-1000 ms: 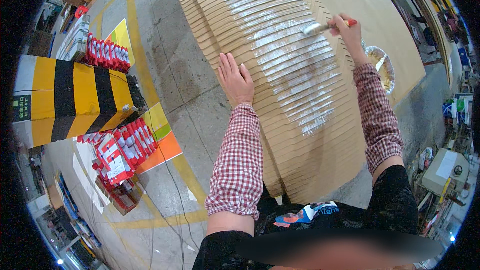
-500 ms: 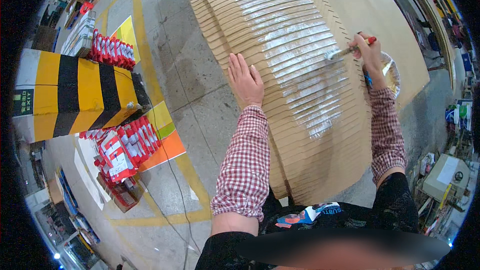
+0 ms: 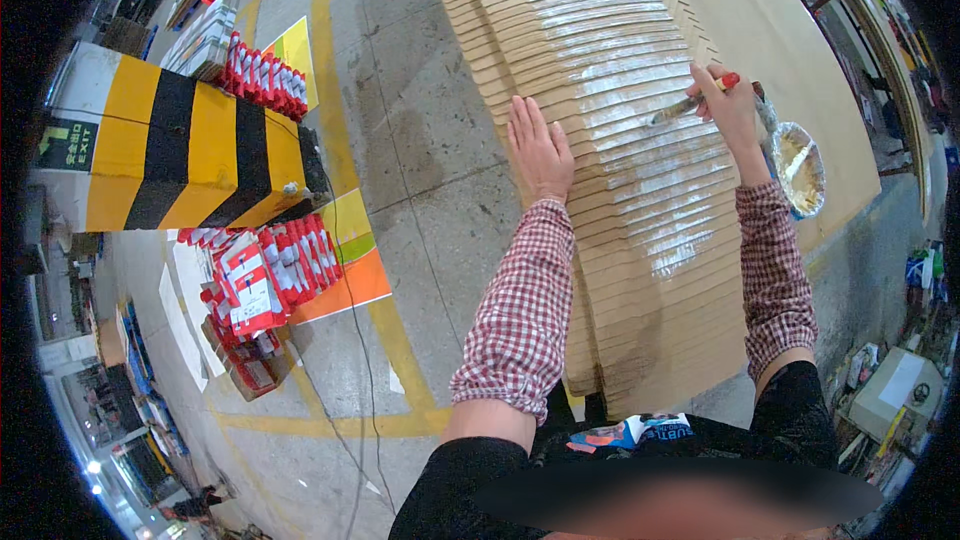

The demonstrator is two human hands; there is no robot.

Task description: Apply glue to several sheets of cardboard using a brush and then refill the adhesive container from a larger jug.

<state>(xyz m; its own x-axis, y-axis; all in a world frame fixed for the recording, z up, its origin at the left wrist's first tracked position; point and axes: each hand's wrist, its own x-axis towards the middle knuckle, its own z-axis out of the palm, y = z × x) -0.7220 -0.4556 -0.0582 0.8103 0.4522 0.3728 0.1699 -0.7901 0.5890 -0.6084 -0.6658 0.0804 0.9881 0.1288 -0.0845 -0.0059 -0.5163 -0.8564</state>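
A long row of overlapping brown cardboard sheets (image 3: 650, 325) stretches away in front of me. White paste (image 3: 625, 105) is smeared in a wide band along their staggered edges. Flat on the left side of the sheets lies my left hand (image 3: 541, 155), fingers stretched out and nothing held. My right hand (image 3: 727, 110) grips a paintbrush (image 3: 690, 105) with a red-tipped handle, its bristles down at the white band. Just right of that hand stands a round tub (image 3: 818, 198) of cream-coloured paste, with a white stick-like thing lying in it.
A yellow-and-black striped pillar (image 3: 175, 145) stands at the left. Beside it are stacks of red and white packs (image 3: 265, 285). Cables (image 3: 370, 380) run over the concrete floor. A large flat brown board (image 3: 790, 60) lies beyond the tub; a grey machine (image 3: 890, 395) stands lower right.
My view has shifted, so the sheets and pillar sit further right. The brush has moved leftward across the white band. The tub shows more fully beside my right hand.
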